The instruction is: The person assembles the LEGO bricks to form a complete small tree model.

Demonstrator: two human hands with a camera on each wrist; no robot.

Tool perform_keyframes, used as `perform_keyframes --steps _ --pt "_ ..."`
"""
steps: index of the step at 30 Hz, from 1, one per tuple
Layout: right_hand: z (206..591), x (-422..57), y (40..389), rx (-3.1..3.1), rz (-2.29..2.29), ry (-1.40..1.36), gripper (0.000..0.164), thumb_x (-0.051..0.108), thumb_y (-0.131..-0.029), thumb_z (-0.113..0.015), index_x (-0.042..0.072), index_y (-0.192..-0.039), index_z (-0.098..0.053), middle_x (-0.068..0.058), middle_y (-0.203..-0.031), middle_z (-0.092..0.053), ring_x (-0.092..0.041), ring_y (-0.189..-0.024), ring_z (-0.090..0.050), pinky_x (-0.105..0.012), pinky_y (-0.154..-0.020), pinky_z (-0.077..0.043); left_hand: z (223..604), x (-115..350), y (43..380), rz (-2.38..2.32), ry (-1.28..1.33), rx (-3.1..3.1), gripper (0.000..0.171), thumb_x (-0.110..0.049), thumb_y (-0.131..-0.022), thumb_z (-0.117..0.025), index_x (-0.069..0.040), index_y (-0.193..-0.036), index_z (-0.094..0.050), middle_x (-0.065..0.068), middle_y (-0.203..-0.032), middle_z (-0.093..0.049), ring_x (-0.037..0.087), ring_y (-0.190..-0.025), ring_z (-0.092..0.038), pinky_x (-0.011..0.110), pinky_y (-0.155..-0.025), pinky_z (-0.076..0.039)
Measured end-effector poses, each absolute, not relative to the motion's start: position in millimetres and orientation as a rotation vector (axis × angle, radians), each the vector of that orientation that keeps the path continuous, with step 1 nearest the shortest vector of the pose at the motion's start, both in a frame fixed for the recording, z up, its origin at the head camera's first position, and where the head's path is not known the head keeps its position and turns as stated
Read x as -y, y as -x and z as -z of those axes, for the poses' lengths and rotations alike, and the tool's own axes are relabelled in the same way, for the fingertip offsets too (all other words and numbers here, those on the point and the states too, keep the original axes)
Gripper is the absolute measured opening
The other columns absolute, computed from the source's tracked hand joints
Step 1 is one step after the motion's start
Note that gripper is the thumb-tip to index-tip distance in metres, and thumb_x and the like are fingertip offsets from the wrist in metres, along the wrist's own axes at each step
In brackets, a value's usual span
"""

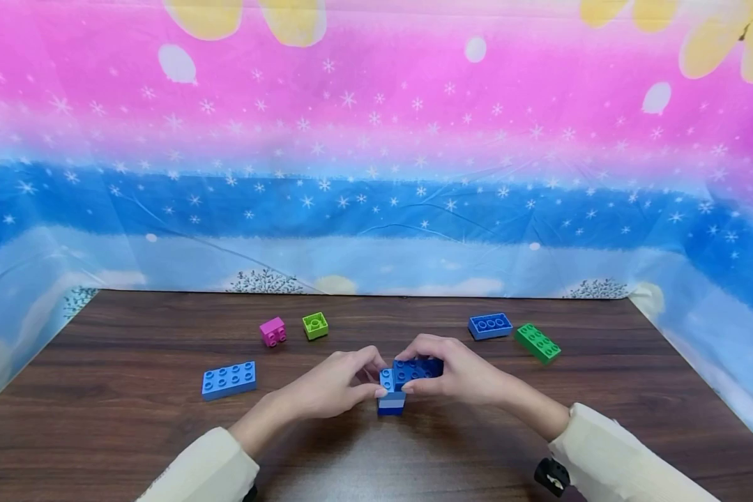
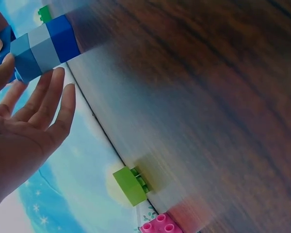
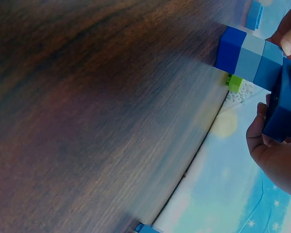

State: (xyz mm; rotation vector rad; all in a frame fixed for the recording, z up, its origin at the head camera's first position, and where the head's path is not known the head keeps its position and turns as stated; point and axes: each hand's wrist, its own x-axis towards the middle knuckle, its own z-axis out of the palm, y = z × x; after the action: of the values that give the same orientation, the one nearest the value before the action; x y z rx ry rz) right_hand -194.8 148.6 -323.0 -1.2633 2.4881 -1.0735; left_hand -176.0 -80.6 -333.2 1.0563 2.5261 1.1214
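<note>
Near the table's front middle stands a small stack of toy building bricks (image 1: 391, 404): dark blue at the bottom, pale grey in the middle, light blue on top. A longer dark blue brick (image 1: 408, 371) sits at the top of the stack and juts out to the right. My right hand (image 1: 470, 371) grips this brick between thumb and fingers. My left hand (image 1: 332, 382) pinches the light blue brick (image 2: 26, 58) from the left, its other fingers spread loosely in the left wrist view. Whether the long brick's studs are fully pressed in is hidden.
On the brown table (image 1: 132, 446) lie a light blue brick (image 1: 229, 381) at left, a pink brick (image 1: 272, 331) and a lime brick (image 1: 316, 325) behind, and a blue brick (image 1: 490, 326) and a green brick (image 1: 537, 343) at back right. A patterned cloth (image 1: 376, 209) hangs behind.
</note>
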Motion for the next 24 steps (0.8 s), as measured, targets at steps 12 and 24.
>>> perform_keyframes --steps 12,24 --pt "321.5 -147.9 194.2 -2.493 1.059 1.246 0.03 0.024 -0.085 -0.066 0.008 -0.11 -0.06 -0.001 -0.102 -0.059 -0.012 -0.085 -0.052 -0.027 -0.072 -0.047 331.9 86.7 174.5 -1.053 -1.044 -2.592 0.022 -0.022 -0.091 -0.058 -0.009 -0.108 -0.055 0.003 -0.098 -0.063 0.015 -0.091 -0.059 0.033 -0.077 -0.049" --pt "321.5 -148.1 193.7 -2.51 1.041 1.222 0.031 0.025 -0.085 -0.066 0.008 -0.111 -0.06 -0.002 -0.107 -0.059 -0.013 -0.091 -0.053 -0.028 -0.078 -0.046 319.2 111.5 174.5 -0.95 -0.979 -2.661 0.029 -0.02 -0.085 -0.066 -0.003 -0.107 -0.058 0.01 -0.106 -0.061 0.027 -0.099 -0.056 0.042 -0.084 -0.046"
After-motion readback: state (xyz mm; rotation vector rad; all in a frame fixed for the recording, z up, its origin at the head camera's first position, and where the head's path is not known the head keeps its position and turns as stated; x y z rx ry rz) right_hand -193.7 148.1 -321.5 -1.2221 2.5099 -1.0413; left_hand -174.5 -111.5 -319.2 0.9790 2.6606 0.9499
